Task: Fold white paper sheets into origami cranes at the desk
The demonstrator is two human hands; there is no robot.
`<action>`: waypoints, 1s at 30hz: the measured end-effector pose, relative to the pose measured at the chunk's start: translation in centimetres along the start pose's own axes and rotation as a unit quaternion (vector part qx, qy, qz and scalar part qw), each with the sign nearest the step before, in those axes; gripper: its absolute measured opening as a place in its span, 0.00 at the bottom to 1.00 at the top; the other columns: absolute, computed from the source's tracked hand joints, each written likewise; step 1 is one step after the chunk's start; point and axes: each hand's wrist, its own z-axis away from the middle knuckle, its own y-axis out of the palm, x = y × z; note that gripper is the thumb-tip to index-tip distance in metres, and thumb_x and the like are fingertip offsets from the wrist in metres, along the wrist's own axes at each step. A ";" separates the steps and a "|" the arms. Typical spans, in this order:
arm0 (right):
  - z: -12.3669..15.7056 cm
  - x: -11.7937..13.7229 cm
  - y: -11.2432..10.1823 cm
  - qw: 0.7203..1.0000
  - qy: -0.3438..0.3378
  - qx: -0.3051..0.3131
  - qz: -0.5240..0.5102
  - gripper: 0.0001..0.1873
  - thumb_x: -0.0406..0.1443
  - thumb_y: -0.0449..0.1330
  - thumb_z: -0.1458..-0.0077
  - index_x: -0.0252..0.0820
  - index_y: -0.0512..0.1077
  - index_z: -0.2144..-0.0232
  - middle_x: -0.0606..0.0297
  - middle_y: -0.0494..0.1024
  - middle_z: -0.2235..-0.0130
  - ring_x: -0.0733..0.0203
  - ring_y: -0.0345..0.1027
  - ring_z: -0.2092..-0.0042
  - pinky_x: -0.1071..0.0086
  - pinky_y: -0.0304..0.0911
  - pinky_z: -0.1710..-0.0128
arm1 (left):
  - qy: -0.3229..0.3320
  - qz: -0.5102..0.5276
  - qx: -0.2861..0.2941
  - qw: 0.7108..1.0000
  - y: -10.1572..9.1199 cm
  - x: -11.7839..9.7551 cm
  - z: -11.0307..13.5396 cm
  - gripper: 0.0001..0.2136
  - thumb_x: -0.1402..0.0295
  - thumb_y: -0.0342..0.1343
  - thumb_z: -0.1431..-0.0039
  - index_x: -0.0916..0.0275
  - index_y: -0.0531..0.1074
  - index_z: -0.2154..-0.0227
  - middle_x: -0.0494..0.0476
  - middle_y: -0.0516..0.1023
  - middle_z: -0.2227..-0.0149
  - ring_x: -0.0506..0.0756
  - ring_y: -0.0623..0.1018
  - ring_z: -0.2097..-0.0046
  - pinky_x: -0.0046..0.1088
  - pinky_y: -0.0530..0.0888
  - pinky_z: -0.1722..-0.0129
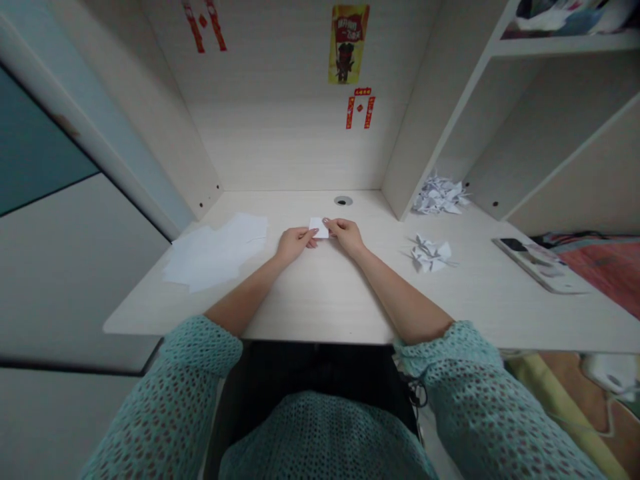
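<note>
A small white piece of paper (pixel 319 227) is held between my two hands over the middle of the desk. My left hand (pixel 295 244) pinches its left edge between thumb and fingers. At its right edge, my right hand (pixel 345 233) has thumb and fingertips closed on the paper. Whether the piece is folded in layers is too small to tell. To the left lie overlapping flat white paper sheets (pixel 220 250). On the right sits a small cluster of folded white paper pieces (pixel 431 255).
A larger heap of folded paper (pixel 440 195) lies at the back right, beside the upright shelf panel (pixel 430 127). A phone-like white object (pixel 543 267) rests farther right. The desk (pixel 320 307) has a round cable hole (pixel 343 200) near the back wall.
</note>
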 end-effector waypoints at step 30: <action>1.2 1.3 0.9 1.000 -0.012 0.020 -0.011 0.29 0.58 0.54 0.54 0.38 0.71 0.82 0.66 0.69 0.81 0.65 0.60 0.76 0.71 0.54 0.75 | -0.034 0.023 -0.044 0.998 -0.7 -0.5 0.6 0.18 0.51 0.60 0.57 0.64 0.69 0.82 0.48 0.69 0.82 0.49 0.67 0.76 0.23 0.59 0.76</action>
